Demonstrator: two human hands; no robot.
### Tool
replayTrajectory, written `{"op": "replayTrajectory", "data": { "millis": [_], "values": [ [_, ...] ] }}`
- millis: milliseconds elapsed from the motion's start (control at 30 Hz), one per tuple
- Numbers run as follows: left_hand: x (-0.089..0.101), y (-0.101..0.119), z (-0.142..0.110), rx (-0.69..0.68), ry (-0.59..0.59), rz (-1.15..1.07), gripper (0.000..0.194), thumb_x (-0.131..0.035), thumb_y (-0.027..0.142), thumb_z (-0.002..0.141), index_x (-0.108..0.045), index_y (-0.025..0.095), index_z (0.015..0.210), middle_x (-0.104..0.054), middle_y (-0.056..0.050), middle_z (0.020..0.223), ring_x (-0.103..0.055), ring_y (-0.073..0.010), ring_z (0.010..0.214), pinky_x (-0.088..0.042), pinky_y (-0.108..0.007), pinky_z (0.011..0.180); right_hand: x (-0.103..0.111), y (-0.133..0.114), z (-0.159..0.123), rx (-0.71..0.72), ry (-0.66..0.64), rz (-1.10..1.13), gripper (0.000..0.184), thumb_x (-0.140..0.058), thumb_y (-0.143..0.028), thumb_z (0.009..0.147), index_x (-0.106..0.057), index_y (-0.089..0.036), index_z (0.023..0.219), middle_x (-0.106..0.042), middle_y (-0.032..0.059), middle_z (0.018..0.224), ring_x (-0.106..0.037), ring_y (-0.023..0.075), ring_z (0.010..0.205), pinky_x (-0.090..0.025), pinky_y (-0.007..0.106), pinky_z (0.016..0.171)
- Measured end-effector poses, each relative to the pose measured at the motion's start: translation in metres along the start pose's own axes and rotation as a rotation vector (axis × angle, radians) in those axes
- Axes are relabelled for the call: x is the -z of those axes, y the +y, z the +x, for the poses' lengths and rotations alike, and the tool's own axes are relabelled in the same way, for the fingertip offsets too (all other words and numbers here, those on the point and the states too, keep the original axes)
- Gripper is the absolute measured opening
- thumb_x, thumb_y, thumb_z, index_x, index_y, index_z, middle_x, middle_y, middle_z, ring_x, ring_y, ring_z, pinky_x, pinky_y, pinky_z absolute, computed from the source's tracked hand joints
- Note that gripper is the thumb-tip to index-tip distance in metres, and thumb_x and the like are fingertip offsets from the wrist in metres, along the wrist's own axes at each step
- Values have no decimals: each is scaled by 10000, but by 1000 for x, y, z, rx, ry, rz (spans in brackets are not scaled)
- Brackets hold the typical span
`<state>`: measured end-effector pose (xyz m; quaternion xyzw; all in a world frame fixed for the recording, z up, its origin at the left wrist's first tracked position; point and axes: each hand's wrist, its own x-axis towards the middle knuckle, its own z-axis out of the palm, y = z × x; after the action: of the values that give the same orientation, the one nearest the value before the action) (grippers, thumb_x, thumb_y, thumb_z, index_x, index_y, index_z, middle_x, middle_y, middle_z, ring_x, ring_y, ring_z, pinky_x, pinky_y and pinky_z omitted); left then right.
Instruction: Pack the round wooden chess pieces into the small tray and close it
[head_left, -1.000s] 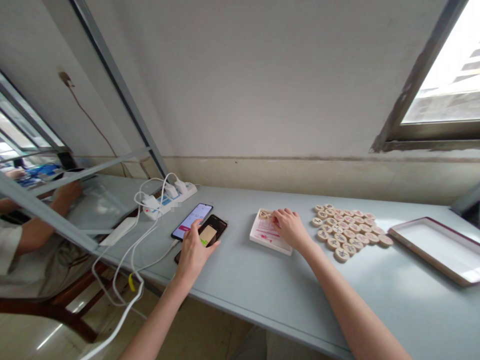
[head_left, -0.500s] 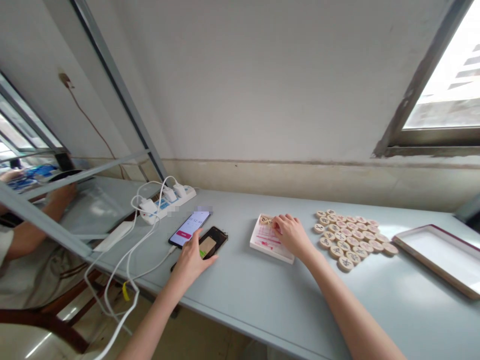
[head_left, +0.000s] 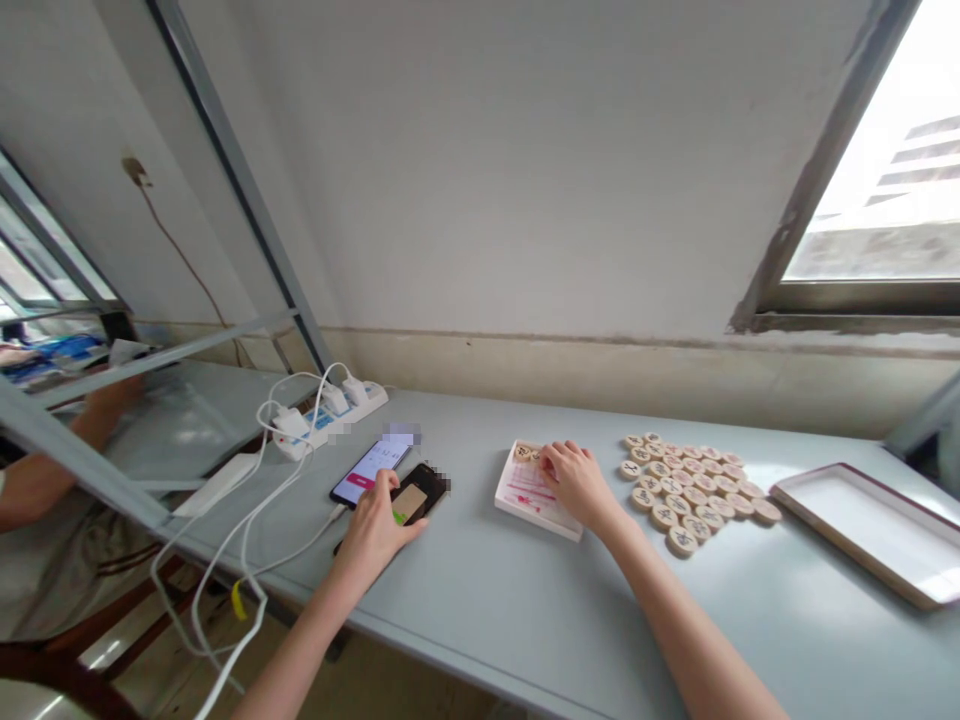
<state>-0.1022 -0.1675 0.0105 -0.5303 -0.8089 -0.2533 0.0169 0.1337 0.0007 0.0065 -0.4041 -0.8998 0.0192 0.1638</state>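
Observation:
My right hand (head_left: 577, 482) reaches into a shallow white box (head_left: 538, 522), its fingers pressed together at the back. What they hold, if anything, is hidden behind them. Two round wooden Chinese chess pieces (head_left: 523, 453) show in the box's back left corner, beside my fingertips. Pink and red printing covers the box's inside. Right of that hand, several more chess pieces (head_left: 675, 490) lie flat in a loose group, with black or red characters. My left hand (head_left: 377, 530) rests by a dark phone (head_left: 427, 488), thumb spread away from the curled fingers, holding nothing.
Another phone (head_left: 367, 475) with a lit screen lies beside the dark one. A white power strip (head_left: 330, 420) with plugs and trailing cables (head_left: 255, 500) stands at the left. A shallow open lid (head_left: 862, 525) lies far right. Past the metal frame a person's arm (head_left: 75, 455) is visible.
The whole view has shifted slightly. My right hand stays at the back of the box and my left hand by the phones. The other person's arm has moved a little.

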Motion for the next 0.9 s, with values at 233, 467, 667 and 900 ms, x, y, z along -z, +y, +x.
{"op": "replayTrajectory", "data": {
  "millis": [233, 467, 667, 900],
  "values": [
    [-3, -20, -19, 23, 39, -18, 633, -593, 400, 618, -334, 158, 1143, -526, -130, 1126, -513, -270, 1052, -417, -394, 889, 3, -1, 0, -3, -10, -9, 115, -441, -191, 862, -549, -179, 825, -596, 54, 880, -486, 188, 864, -280, 281, 708],
    [7, -21, -36, 59, 165, 61, 550, -623, 352, 556, -386, 178, 1021, -589, -93, 948, -560, -266, 905, -457, -387, 803, 5, -3, 0, -7, -10, -1, 108, -450, -196, 859, -545, -182, 810, -597, 41, 873, -485, 184, 867, -282, 276, 708],
    [33, -38, -31, 66, 287, 262, 483, -598, 398, 586, -393, 184, 968, -596, -95, 923, -556, -275, 852, -458, -368, 738, 5, -4, -1, -7, -18, -7, 77, -475, -186, 842, -544, -184, 810, -600, 40, 872, -490, 191, 876, -283, 280, 712],
    [68, -87, 11, 177, 229, 383, 470, -555, 441, 615, -403, 180, 974, -601, -95, 939, -574, -272, 863, -448, -325, 683, 6, -5, -1, -18, -29, 11, 68, -481, -171, 831, -541, -186, 801, -598, 33, 863, -488, 196, 883, -292, 282, 711]
  ]
}}
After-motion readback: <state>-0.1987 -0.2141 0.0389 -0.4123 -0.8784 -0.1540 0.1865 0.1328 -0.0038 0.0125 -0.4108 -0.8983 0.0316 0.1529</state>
